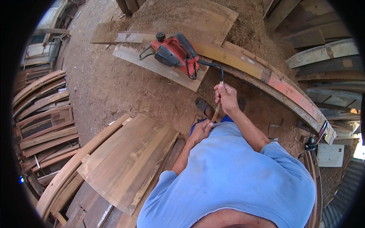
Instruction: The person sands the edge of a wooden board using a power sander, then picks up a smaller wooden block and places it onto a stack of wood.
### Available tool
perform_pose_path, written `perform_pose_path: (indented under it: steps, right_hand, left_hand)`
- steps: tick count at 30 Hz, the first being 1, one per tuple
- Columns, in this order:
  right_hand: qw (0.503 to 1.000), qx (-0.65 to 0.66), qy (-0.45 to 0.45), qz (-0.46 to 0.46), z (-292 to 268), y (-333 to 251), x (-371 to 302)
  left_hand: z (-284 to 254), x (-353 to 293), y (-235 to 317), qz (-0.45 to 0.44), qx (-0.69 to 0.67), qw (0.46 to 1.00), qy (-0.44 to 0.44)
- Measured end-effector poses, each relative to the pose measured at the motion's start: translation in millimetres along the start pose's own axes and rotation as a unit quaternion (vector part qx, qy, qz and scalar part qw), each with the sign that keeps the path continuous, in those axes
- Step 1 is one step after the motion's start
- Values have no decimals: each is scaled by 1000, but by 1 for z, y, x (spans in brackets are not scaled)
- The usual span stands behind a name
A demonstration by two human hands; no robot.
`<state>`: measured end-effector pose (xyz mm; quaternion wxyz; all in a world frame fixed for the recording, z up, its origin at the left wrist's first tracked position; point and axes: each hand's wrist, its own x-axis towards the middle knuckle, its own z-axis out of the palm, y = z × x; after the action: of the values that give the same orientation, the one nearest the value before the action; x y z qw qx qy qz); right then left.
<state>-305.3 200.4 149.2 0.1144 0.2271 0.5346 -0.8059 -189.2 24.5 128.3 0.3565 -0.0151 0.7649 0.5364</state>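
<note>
A red and black electric hand planer (pixel 175 55) rests on the boards ahead of me. From its right end a black power cord (pixel 217 65) bends down toward me, with a yellowish section just above my fist. My right hand (pixel 226 97) is closed around this cord. A brownish, worn-looking length (pixel 216 113) runs on between my two hands, apparently part of the same cord. Close to my waist, my left hand (pixel 201 130) has its fingers curled round the lower end of that length. What lies inside each fist is hidden.
Beneath the planer lies a pale board (pixel 159 69), alongside a long beam (pixel 243 62) with yellow and orange patches. Wide wooden panels (pixel 125 159) are stacked at my left. More lumber (pixel 45 133) lines the far left and right. Shavings cover the board (pixel 182 19) beyond the planer.
</note>
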Motion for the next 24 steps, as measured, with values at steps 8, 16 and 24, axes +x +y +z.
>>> perform_pose_path:
  steps: [8, 16, 24]
  right_hand:
    - [971, -222, 12, -85, -1, 0, 8]
    - [928, -365, 15, -76, 9, -32, -26]
    - [913, -380, 48, -138, -4, -17, -30]
  left_hand:
    - [-26, 50, 29, 78, -119, 976, 163]
    - [-72, 111, 138, 110, -43, 986, 115]
    - [-62, 117, 142, 26, -30, 999, 24]
